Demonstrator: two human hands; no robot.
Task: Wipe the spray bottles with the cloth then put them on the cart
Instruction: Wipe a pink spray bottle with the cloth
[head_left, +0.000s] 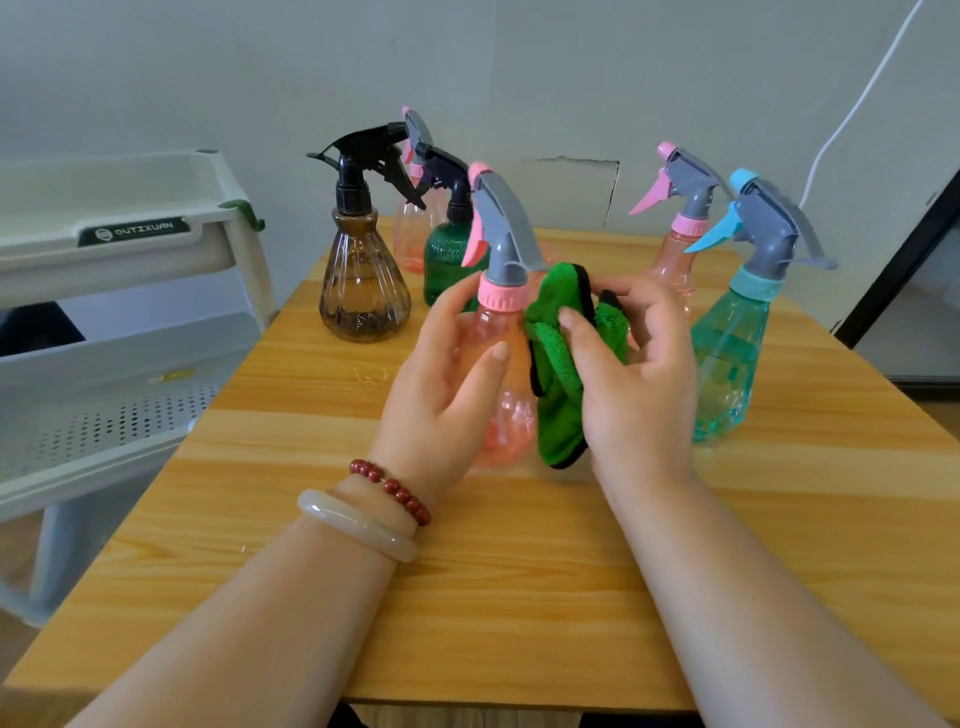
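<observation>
The left hand (441, 395) gripped the held bottle (500, 299), a clear pink one with a grey spray head and a pink trigger. The thumb lay across the near face of the body and the fingers curled round the far side, just below the collar. The right hand (644, 374) gripped the cloth (556, 410), which was green with a black edge. The thumb pinched the cloth from the near side and the fingers wrapped it from behind. The cloth was pressed against the right side of the held bottle, from the collar down to the base. The held bottle stood near the middle of the table (519, 571), leaning slightly. Whether its base touched the tabletop could not be determined.

Five other bottles stood upright on the table:
- The brown bottle (363, 280), with a black head, stood near the far left corner.
- The green bottle (447, 260), with a black head, stood just right of it, partly behind the held bottle.
- The rear pink bottle (410, 234) stood behind those two, at the far edge.
- The right pink bottle (675, 260) stood towards the far right corner.
- The teal bottle (727, 353), with a blue trigger, stood along the right edge, just in front of the right pink bottle.

The cart (130, 260), white with perforated shelves, stood beside the left edge of the table. No bottle was visible on it. The left wrist carried a bead bracelet (389, 488) and a pale bangle (358, 525).
</observation>
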